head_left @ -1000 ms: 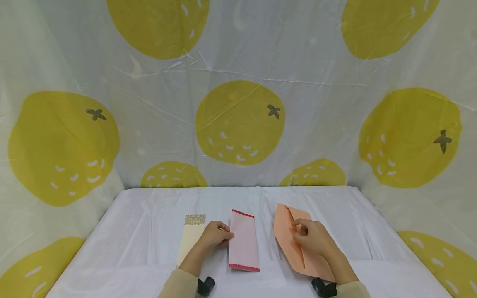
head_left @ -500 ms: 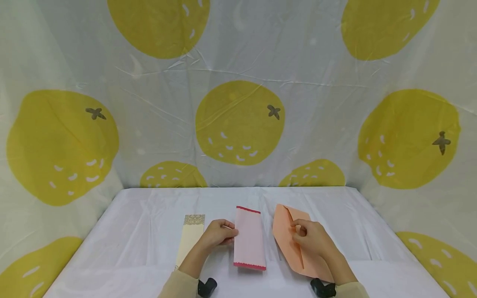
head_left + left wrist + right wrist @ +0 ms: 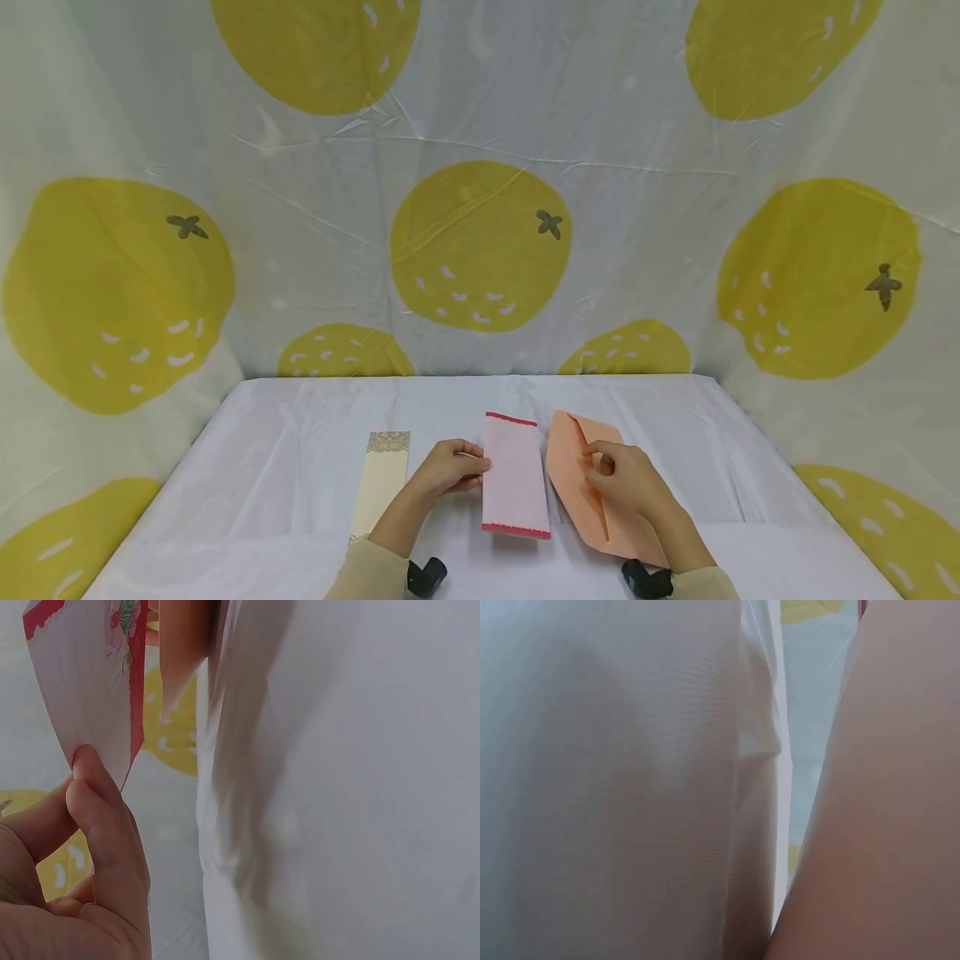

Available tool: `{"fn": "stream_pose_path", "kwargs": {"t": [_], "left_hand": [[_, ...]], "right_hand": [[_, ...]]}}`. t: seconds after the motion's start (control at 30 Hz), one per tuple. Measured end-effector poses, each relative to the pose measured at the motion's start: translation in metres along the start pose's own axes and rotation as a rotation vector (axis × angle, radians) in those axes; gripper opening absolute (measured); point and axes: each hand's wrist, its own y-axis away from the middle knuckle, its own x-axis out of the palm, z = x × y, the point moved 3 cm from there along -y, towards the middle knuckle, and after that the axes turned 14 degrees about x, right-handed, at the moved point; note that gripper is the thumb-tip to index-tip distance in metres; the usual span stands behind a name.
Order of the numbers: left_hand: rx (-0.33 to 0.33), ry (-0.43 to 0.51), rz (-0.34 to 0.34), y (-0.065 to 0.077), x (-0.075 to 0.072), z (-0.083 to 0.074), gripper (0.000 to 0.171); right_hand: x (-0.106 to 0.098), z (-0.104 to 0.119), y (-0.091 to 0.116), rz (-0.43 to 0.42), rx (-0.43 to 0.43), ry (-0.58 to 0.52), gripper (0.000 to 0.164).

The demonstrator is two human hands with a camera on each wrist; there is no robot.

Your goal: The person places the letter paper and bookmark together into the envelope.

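My left hand pinches the left edge of a pink, red-bordered sheet and holds it just above the white table. In the left wrist view my fingertips grip that pink sheet at its corner. My right hand rests on an orange envelope lying on the table with its flap open, and pinches the flap edge. The orange envelope fills the right side of the right wrist view.
A cream bookmark-like card with a patterned top lies left of my left hand. A curtain with yellow fruit prints hangs behind and beside the table. Black wrist camera mounts sit at the near edge.
The left hand has carried the pink sheet to the right, closer to the orange envelope. The right hand has stayed on the envelope.
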Motion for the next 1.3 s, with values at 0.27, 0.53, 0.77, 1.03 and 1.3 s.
{"fn": "stream_pose_path", "kwargs": {"t": [0.27,0.53,0.77,1.03,1.3], "left_hand": [[-0.006,0.027,0.009,-0.005,0.012,-0.003,0.024],[-0.001,0.029,0.041,-0.012,0.025,-0.006,0.023],[-0.023,0.027,0.045,-0.017,0.036,-0.007,0.023],[-0.029,0.009,0.033,-0.022,0.048,-0.008,0.021],[-0.015,-0.018,0.006,-0.029,0.06,-0.014,0.017]], "right_hand": [[0.0,0.001,-0.001,-0.013,-0.026,0.003,0.026],[-0.001,0.001,0.0,-0.002,-0.016,-0.005,0.028],[0.0,0.001,-0.001,-0.019,-0.021,-0.001,0.025],[-0.001,0.001,0.0,-0.007,-0.011,0.002,0.024],[0.0,0.0,0.0,-0.018,0.01,0.002,0.027]]}}
